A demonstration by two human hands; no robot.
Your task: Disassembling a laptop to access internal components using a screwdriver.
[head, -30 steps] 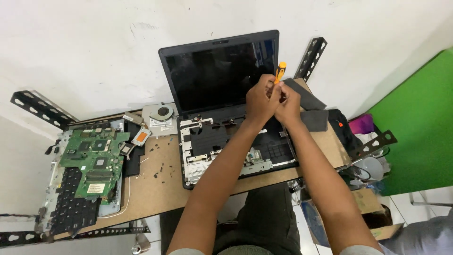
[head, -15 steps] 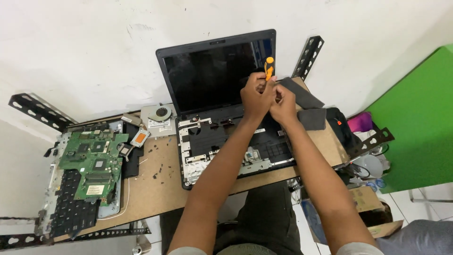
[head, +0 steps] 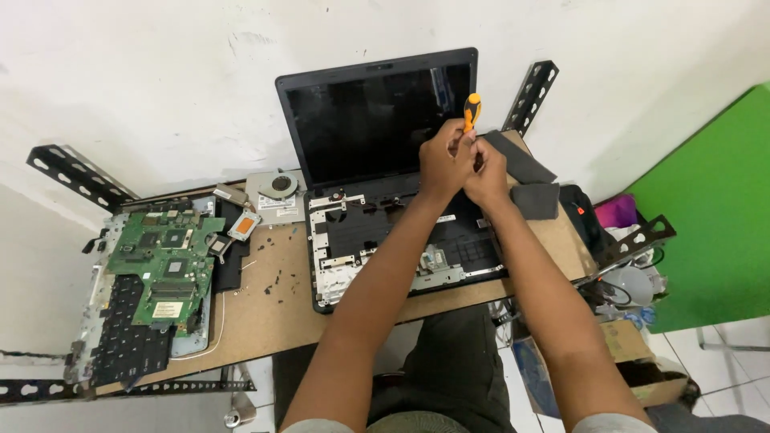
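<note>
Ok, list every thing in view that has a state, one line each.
Laptop: lid open, screen dark, base stripped with the keyboard out.
Screwdriver: orange handle up, held at the right hinge corner.
Left hand: closed around the screwdriver.
Right hand: closed beside the left, touching it.
Green circuit board: removed, lying on the table's left.
Fan: removed, lying flat.

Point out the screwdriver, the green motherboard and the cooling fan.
screwdriver (head: pixel 472 108), head view, orange handle above the hands.
green motherboard (head: pixel 164 265), head view, middle of the board.
cooling fan (head: pixel 281 186), head view, round fan hub.
</note>
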